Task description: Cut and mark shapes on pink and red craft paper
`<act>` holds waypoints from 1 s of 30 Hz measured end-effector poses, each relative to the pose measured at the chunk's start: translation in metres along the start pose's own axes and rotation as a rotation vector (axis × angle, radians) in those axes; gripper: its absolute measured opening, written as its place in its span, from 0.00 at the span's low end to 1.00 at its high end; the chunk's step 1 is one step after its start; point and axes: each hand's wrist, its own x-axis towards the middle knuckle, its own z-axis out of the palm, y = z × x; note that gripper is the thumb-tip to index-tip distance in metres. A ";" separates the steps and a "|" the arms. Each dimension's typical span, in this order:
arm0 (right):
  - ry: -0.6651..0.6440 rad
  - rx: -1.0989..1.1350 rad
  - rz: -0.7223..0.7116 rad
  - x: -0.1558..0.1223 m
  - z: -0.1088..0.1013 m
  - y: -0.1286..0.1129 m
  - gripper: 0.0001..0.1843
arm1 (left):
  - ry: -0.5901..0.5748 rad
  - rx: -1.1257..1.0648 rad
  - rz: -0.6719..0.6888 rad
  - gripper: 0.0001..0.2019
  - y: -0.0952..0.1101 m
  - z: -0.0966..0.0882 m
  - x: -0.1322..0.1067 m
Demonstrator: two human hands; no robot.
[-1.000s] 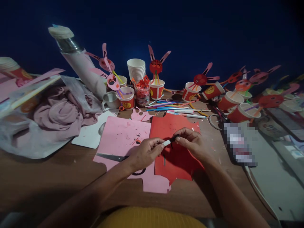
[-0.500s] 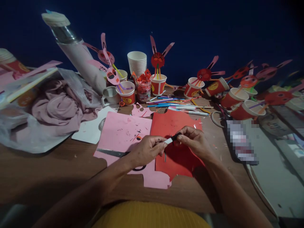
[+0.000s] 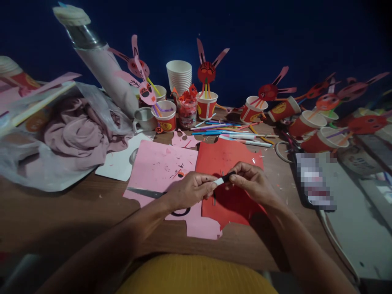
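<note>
Between my hands is a marker (image 3: 219, 181) with a white barrel and a black cap. My left hand (image 3: 192, 189) is closed round the white barrel. My right hand (image 3: 248, 179) pinches the black cap end. Both hands are held over red paper (image 3: 232, 149) and pink paper (image 3: 147, 163), which lie side by side. Scissors (image 3: 146, 192) rest on the pink sheet, partly hidden by my left hand and forearm. Small paper scraps are scattered over the pink sheet.
Colored pens (image 3: 220, 134) lie behind the papers. Red paper cups (image 3: 207, 107) with rabbit-like paper figures line the back, beside stacked white cups (image 3: 179, 75) and a jar of red scraps (image 3: 187, 112). A plastic bag (image 3: 36, 179) lies left; a phone (image 3: 315, 179) right.
The whole view has shifted slightly. My hands keep the same grip on the marker, and its cap is still against the barrel.
</note>
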 end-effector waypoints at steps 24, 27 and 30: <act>0.418 -0.092 -0.237 -0.002 -0.023 -0.015 0.05 | 0.487 0.233 0.144 0.17 0.023 -0.028 -0.011; 0.643 -0.129 -0.292 -0.002 -0.046 -0.025 0.03 | 0.589 0.270 0.165 0.16 0.032 -0.044 -0.019; 0.829 -0.219 -0.303 0.000 -0.063 -0.028 0.03 | 0.599 0.355 0.150 0.14 0.031 -0.051 -0.021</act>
